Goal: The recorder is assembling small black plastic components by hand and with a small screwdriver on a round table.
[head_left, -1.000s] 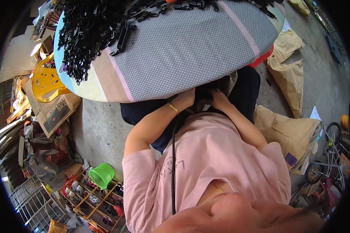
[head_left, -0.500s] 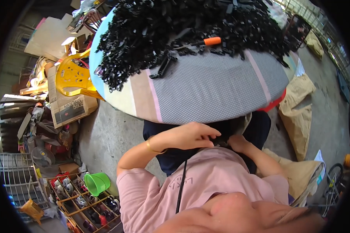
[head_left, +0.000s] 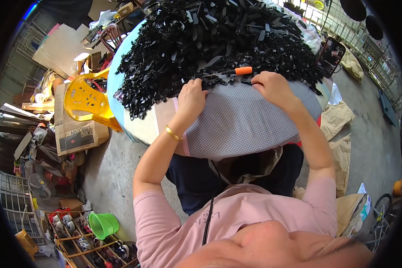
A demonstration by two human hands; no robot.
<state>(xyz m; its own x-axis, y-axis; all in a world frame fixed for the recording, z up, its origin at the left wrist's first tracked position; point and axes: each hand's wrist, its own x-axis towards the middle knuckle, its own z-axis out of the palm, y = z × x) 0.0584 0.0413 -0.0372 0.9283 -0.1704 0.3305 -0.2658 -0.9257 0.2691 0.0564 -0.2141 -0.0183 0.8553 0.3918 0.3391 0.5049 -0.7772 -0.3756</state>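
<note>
A large heap of small black plastic pieces [head_left: 183, 49] covers the far part of the round table [head_left: 250, 120]. My left hand [head_left: 192, 99], a gold bangle on its wrist, rests at the heap's near edge with its fingers bent down; whatever they hold is hidden. My right hand [head_left: 273, 89] is at the same edge further right, fingers curled in at the black pieces, and I cannot make out what is in them. Between and just beyond both hands lies a screwdriver [head_left: 243, 70] with an orange handle, its shaft pointing left; neither hand touches it.
A phone [head_left: 330, 57] stands upright at the table's right edge. Left of the table is a yellow plastic chair [head_left: 87, 98] beside a cardboard box [head_left: 78, 129]. An open brown sack [head_left: 265, 165] is at my lap. Brown paper sacks [head_left: 339, 118] lie on the right floor.
Both hands have risen from my lap to the heap's near edge, and the arms now reach forward over the table. The loose black piece at the front left is now hidden around my left hand.
</note>
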